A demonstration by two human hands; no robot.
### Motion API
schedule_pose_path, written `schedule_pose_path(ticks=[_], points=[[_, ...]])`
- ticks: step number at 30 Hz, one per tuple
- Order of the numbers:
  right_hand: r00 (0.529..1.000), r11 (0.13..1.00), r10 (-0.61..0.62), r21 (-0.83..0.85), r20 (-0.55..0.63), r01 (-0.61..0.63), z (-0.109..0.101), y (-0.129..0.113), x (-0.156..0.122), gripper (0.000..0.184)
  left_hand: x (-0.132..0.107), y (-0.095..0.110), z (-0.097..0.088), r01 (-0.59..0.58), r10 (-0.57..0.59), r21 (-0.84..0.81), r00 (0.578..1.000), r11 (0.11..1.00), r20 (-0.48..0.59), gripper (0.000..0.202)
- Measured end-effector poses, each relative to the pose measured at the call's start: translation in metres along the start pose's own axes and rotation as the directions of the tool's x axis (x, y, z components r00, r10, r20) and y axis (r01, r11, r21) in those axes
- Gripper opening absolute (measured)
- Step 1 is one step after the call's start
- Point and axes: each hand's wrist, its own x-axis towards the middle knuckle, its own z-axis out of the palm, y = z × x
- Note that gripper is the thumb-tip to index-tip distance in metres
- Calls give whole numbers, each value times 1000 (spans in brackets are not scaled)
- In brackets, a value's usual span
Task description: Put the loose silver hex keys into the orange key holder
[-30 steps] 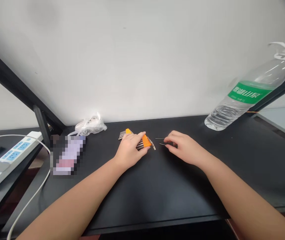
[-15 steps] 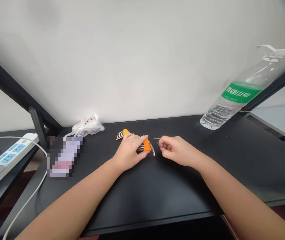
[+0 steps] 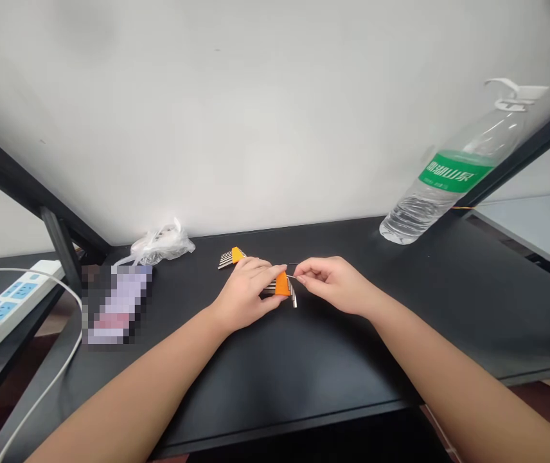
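Note:
My left hand [image 3: 246, 289] is wrapped round an orange hex key holder [image 3: 283, 283] on the black table, thumb and fingers closed on it. Several metal hex keys [image 3: 225, 258] stick out of the holder's left end, and bent short ends show at its right. My right hand [image 3: 328, 280] pinches a thin hex key [image 3: 291, 276], whose tip meets the holder's right end; whether it is inside a slot I cannot tell. Just behind, another thin metal rod [image 3: 293, 263] lies on the table, partly hidden by the right fingers.
A large water bottle [image 3: 455, 170] stands at the back right near the wall. To the left are a crumpled plastic bag [image 3: 162, 244], a blurred-out flat object [image 3: 121, 302], a white cable [image 3: 44, 392] and a power strip [image 3: 8, 305]. Black frame bars [image 3: 60, 241] flank the table [image 3: 275, 386].
My right hand has moved left, bringing the thin hex key from beside the holder up to its right end. The left hand keeps its hold; the whole view has shifted slightly.

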Motion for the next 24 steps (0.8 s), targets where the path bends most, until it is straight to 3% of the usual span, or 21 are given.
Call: schedule_pose_path(ticks=[17, 21, 24], points=[[987, 958, 158, 238, 26, -160, -2, -4, 1, 27, -1, 0, 0, 8, -8, -5, 1000, 1000, -5, 51], [976, 844, 216, 496, 38, -206, 3, -1, 6, 31, 0, 2, 1, -18, 19, 26, 1000, 999, -2, 50], [957, 734, 263, 618, 120, -280, 12, 3, 12, 34, 1, 4, 2, -33, 33, 45, 999, 998, -3, 47]])
